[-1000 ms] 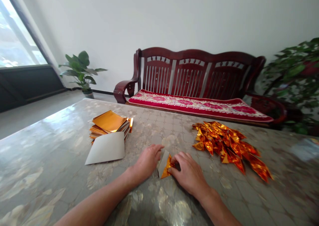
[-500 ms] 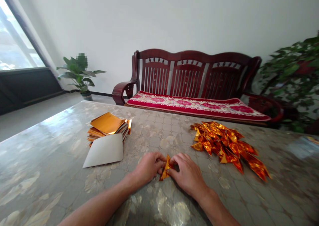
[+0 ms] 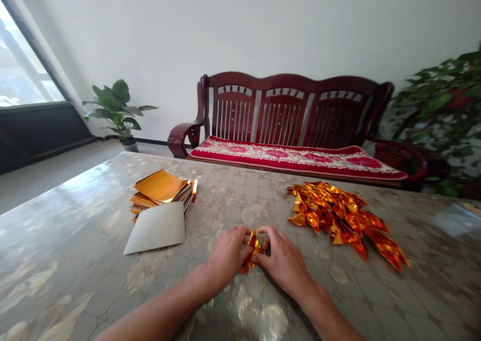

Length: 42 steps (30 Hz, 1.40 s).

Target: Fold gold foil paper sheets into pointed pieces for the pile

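Note:
Between my two hands is a small folded piece of gold foil paper (image 3: 254,246), narrow and pointed at its ends, close to the tabletop. My left hand (image 3: 228,253) grips its left side with thumb and fingers. From the other side, my right hand (image 3: 281,256) pinches it, thumb low and index finger near the far tip. To the left lies a stack of square gold foil sheets (image 3: 161,185), with one sheet, pale side up (image 3: 156,229), leaning at its front. A pile of folded gold foil pieces (image 3: 341,213) spreads out to the right.
The table (image 3: 93,231) has a patterned, shiny cover. A clear plastic bag or wrapper (image 3: 456,221) lies at its right edge, blurred. Behind stands a dark red wooden bench (image 3: 280,110) with a red floral cushion (image 3: 300,155). Potted plants (image 3: 120,110) stand on both sides.
The folded foil piece has opened and widened a little between my hands. My left thumb now presses on it, and my fingers have shifted toward its far end.

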Each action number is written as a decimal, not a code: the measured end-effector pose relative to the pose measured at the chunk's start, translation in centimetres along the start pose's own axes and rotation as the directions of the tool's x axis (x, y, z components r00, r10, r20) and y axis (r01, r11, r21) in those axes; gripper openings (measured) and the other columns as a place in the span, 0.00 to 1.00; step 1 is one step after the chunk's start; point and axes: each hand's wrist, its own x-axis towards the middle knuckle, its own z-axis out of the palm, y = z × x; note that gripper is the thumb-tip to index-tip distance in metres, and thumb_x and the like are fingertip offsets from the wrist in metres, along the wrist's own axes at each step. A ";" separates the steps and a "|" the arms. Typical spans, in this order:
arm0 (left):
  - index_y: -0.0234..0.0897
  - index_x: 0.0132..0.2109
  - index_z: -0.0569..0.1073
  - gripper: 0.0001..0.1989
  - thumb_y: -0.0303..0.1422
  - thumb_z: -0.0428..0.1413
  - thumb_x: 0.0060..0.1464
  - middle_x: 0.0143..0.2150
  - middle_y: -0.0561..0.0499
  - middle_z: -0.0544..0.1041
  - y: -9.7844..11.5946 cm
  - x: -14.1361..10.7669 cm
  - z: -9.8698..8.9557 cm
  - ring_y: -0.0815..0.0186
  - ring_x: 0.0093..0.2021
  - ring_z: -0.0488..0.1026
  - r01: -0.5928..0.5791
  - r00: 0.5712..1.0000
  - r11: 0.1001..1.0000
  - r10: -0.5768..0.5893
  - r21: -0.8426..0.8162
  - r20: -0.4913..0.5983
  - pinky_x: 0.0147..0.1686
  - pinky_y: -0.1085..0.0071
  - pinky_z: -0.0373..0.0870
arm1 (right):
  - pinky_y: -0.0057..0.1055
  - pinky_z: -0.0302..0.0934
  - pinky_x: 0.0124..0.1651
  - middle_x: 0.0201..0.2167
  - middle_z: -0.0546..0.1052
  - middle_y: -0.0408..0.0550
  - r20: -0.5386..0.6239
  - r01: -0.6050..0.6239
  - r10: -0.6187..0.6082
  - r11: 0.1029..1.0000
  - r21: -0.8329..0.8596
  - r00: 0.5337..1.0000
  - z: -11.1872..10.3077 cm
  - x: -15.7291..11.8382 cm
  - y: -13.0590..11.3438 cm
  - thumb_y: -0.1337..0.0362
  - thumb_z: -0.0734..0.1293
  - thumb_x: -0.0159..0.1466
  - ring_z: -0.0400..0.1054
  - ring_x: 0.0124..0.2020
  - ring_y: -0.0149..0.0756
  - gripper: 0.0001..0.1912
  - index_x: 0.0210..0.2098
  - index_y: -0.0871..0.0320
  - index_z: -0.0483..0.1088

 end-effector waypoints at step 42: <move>0.38 0.34 0.75 0.06 0.34 0.55 0.56 0.30 0.53 0.77 1.0 -0.8 0.5 0.68 0.31 0.72 -0.164 0.972 0.958 0.116 -0.236 -0.203 0.33 0.75 0.65 | 0.28 0.60 0.35 0.29 0.72 0.44 -0.369 0.323 -0.150 0.822 0.469 0.917 -1.3 -0.2 -0.7 0.63 0.68 0.60 0.64 0.31 0.33 0.03 0.32 0.56 0.72</move>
